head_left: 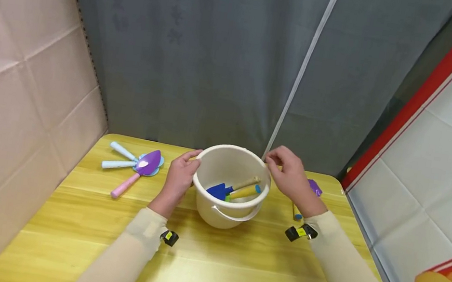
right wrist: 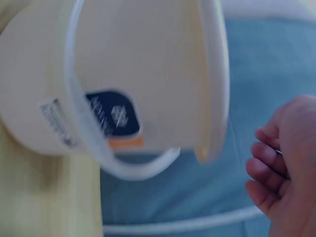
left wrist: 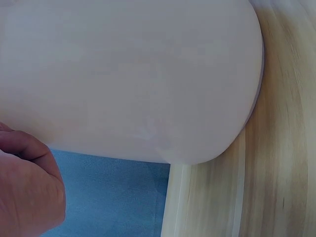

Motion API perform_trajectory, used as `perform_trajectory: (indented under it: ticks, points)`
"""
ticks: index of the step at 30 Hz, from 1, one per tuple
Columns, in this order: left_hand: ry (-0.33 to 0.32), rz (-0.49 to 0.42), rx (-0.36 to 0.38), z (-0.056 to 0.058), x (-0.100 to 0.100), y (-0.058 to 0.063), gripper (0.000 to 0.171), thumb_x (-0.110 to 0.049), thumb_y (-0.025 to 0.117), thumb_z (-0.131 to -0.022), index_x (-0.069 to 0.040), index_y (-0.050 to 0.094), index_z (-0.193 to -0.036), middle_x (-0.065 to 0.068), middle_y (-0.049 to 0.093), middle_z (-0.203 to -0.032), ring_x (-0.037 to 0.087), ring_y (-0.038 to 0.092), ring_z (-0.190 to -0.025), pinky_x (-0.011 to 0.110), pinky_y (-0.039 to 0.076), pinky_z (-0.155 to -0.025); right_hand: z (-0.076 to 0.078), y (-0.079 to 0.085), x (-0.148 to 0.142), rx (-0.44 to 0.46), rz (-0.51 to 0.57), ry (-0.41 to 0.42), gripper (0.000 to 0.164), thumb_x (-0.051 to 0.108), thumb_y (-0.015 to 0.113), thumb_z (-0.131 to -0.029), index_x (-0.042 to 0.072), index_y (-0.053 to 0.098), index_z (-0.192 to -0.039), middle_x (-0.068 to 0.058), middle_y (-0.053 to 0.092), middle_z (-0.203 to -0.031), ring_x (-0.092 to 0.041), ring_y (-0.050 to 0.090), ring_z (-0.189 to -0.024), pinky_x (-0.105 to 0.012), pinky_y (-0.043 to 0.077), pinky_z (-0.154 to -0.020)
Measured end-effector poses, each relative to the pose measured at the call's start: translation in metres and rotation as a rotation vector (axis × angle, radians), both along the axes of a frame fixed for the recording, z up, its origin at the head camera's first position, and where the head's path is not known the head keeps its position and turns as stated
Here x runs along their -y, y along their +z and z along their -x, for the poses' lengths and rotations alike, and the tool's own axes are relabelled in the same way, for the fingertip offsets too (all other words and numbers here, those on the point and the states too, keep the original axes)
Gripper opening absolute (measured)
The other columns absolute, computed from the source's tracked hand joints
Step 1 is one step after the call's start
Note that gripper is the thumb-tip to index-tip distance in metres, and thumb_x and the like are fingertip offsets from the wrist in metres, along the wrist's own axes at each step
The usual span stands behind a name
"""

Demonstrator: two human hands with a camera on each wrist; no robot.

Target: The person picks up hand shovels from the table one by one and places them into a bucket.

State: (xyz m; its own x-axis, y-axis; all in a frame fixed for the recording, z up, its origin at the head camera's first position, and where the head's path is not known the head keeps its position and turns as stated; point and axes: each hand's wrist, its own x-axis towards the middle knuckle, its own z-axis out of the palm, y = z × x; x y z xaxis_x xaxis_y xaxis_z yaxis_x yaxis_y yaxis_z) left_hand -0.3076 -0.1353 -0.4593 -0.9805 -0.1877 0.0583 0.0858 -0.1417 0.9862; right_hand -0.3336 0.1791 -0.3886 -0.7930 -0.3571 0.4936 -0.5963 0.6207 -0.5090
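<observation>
A cream-white bucket (head_left: 215,215) stands upright at the middle of the table. Its handle (head_left: 236,217) hangs down the front. Inside lie a small blue shovel (head_left: 220,191) with a wooden handle and another tool with a yellow handle (head_left: 244,192) tipped in blue. My left hand (head_left: 180,175) holds the rim at the left, thumb and index finger at the edge. Beside the right rim hovers my right hand (head_left: 288,175), its fingers loosely curled around nothing; the right wrist view shows these fingers (right wrist: 269,163) apart from the bucket (right wrist: 158,59).
Left of the bucket lie a purple trowel (head_left: 148,162) with a pink handle and light-blue tools (head_left: 119,164) under it. Partly behind my right wrist are a purple piece (head_left: 315,187) and a yellow handle (head_left: 296,212). A grey curtain (head_left: 177,56) hangs behind the table.
</observation>
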Motion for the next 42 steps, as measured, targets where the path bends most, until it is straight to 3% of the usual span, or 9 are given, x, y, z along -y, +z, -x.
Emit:
perform_trajectory:
  ticks: [3,7,11,15,18,21,26,33,42]
  points:
    - [-0.004,0.01,0.002,0.0,0.0,0.001,0.037,-0.019,0.067,-0.107,-0.013,0.074,-0.143,0.023,0.078,-0.099,0.014,0.061,-0.061,0.02,0.043,-0.051,-0.007,-0.014,-0.027,0.002,0.096,-0.125,0.01,0.013,0.067,-0.111,0.006,0.073,-0.11,-0.007,0.066,-0.101,-0.023,0.061,-0.094,-0.036,0.054,-0.083]
    - [0.011,0.02,0.009,-0.001,0.001,0.003,0.036,-0.022,0.068,-0.106,-0.015,0.075,-0.142,0.027,0.078,-0.107,0.024,0.067,-0.072,0.02,0.046,-0.053,-0.012,-0.034,-0.055,0.068,0.104,-0.256,0.015,0.017,0.065,-0.112,0.004,0.071,-0.112,-0.01,0.065,-0.099,-0.025,0.055,-0.087,-0.033,0.048,-0.075]
    - [0.016,0.018,0.007,0.0,0.002,0.003,0.036,-0.022,0.068,-0.107,-0.016,0.075,-0.142,0.028,0.078,-0.115,0.037,0.072,-0.089,0.021,0.051,-0.056,-0.012,-0.052,-0.071,0.172,0.007,-0.346,0.025,0.02,0.062,-0.111,-0.002,0.067,-0.12,-0.018,0.066,-0.105,-0.032,0.06,-0.088,-0.044,0.053,-0.078]
    - [0.009,0.015,0.012,0.001,0.003,0.002,0.036,-0.023,0.068,-0.107,-0.016,0.075,-0.142,0.025,0.079,-0.115,0.036,0.072,-0.089,0.021,0.051,-0.056,-0.01,-0.074,-0.081,0.284,-0.143,-0.418,0.043,0.023,0.063,-0.107,-0.013,0.06,-0.131,-0.032,0.067,-0.117,-0.046,0.067,-0.103,-0.061,0.057,-0.09]
    - [0.002,0.003,0.012,0.001,0.003,0.001,0.037,-0.022,0.068,-0.107,-0.015,0.074,-0.143,0.026,0.079,-0.116,0.038,0.073,-0.09,0.02,0.051,-0.056,-0.006,-0.092,-0.086,0.34,-0.23,-0.464,0.052,0.025,0.064,-0.106,-0.017,0.056,-0.135,-0.04,0.065,-0.126,-0.055,0.066,-0.114,-0.067,0.055,-0.097]
    - [-0.006,-0.015,0.006,0.001,0.002,0.0,0.038,-0.021,0.068,-0.107,-0.013,0.074,-0.144,0.029,0.077,-0.118,0.042,0.073,-0.095,0.02,0.052,-0.057,-0.003,-0.107,-0.089,0.387,-0.269,-0.491,0.059,0.028,0.065,-0.106,-0.019,0.051,-0.139,-0.043,0.062,-0.131,-0.058,0.064,-0.12,-0.067,0.053,-0.101]
    - [-0.005,-0.009,0.008,0.001,0.002,-0.001,0.037,-0.021,0.068,-0.106,-0.014,0.075,-0.142,0.03,0.077,-0.115,0.04,0.072,-0.09,0.02,0.05,-0.055,0.0,-0.122,-0.092,0.431,-0.228,-0.496,0.065,0.028,0.066,-0.106,-0.02,0.046,-0.145,-0.043,0.061,-0.136,-0.056,0.063,-0.124,-0.067,0.052,-0.106]
    - [-0.007,0.001,0.003,0.001,0.002,0.0,0.037,-0.021,0.068,-0.106,-0.015,0.075,-0.142,0.03,0.077,-0.115,0.042,0.07,-0.091,0.02,0.049,-0.054,0.006,-0.136,-0.095,0.411,-0.23,-0.498,0.066,0.03,0.063,-0.105,-0.02,0.046,-0.146,-0.044,0.062,-0.134,-0.058,0.063,-0.124,-0.067,0.051,-0.107]
    - [-0.015,-0.005,0.017,0.0,0.002,0.0,0.038,-0.022,0.068,-0.107,-0.016,0.074,-0.144,0.025,0.079,-0.12,0.047,0.072,-0.102,0.02,0.053,-0.058,0.011,-0.148,-0.099,0.473,-0.265,-0.522,0.067,0.03,0.059,-0.106,-0.019,0.04,-0.148,-0.046,0.056,-0.136,-0.059,0.057,-0.13,-0.068,0.048,-0.109]
